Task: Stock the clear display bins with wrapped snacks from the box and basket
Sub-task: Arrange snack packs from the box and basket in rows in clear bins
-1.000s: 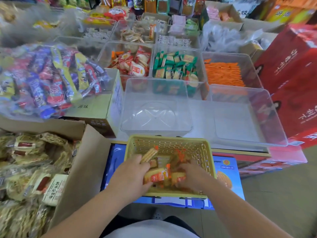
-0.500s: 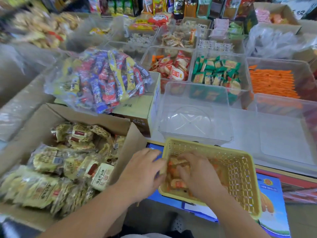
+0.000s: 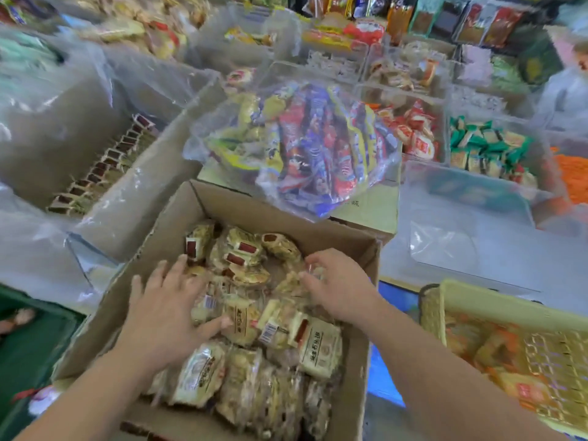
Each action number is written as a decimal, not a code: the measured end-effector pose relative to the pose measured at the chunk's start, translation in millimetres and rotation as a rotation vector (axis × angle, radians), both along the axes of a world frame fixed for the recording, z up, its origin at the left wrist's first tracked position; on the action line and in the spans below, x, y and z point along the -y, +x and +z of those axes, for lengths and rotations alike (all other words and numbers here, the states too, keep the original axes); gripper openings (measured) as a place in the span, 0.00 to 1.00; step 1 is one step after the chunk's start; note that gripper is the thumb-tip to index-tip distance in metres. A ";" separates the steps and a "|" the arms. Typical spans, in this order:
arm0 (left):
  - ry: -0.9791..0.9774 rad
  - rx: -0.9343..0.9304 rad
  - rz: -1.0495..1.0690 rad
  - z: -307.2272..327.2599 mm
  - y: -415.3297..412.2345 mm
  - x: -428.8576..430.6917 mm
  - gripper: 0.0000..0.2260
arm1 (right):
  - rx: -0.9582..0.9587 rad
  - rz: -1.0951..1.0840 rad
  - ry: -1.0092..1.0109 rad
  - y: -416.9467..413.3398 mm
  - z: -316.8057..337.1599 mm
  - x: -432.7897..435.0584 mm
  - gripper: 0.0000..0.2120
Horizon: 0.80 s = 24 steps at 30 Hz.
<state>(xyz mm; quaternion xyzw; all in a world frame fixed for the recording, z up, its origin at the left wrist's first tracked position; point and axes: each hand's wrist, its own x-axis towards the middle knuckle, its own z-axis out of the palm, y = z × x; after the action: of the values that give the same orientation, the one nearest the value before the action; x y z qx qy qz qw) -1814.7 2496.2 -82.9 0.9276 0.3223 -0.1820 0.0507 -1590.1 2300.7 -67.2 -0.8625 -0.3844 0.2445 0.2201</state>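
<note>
The left hand [image 3: 168, 310] is laid flat with fingers spread on the wrapped snacks [image 3: 315, 348], pale gold packets, and nothing is clasped by it. The right hand [image 3: 337, 288] is bent over the packets at the far side. Whether one is pinched cannot be told through the blur.

If a double handful is scooped, loose slippery wrappers could be squeezed out between the palms and dropped short of the bins. Brittle contents could also be crushed if the heap is pressed hard. The bag of mixed bars [image 3: 318, 148] is perched on a carton [image 3: 375, 208] just behind and could be nudged off as the load is lifted past it.

The packets are held in an open cardboard box [image 3: 254, 214], which is heaped nearly full. To the right, orange-wrapped snacks [image 3: 496, 348] are held in a yellow basket [image 3: 471, 300]. Beyond it, an empty clear bin [image 3: 477, 192] is set on the pale surface [image 3: 394, 249]. Farther back, red-and-white packets [image 3: 410, 135], green packets [image 3: 483, 148] and orange ones [image 3: 572, 176] are kept in separate bins. One kind could be mixed in with another if a load is tipped carelessly.
</note>
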 end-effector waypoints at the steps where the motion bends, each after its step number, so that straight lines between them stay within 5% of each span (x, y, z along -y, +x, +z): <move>1: -0.052 -0.003 -0.018 -5.9 -4.9 -5.5 0.50 | 0.008 -0.003 -0.089 6.7 -8.7 -14.8 0.10; 8: -0.164 0.070 -0.037 -28.0 -18.7 -10.1 0.47 | 0.032 -0.071 -0.548 33.5 -71.3 -45.4 0.27; 15: -0.192 0.122 -0.036 -36.8 -21.3 -12.5 0.42 | 0.132 -0.155 -0.660 35.7 -93.0 -46.1 0.22; 19: -0.194 0.126 -0.034 -40.1 -18.1 -12.9 0.41 | 0.156 -0.108 -0.782 29.2 -93.3 -54.1 0.33; 24: -0.217 0.112 -0.035 -42.5 -16.2 -13.2 0.40 | -0.082 -0.103 -0.594 21.8 -97.2 -62.6 0.32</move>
<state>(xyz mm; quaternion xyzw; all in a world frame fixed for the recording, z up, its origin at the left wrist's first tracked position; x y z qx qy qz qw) -1830.9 2509.4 -125.4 0.9309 0.2811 -0.1647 0.1654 -1568.3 2363.4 -164.4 -0.8969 -0.2427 0.3695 -0.0142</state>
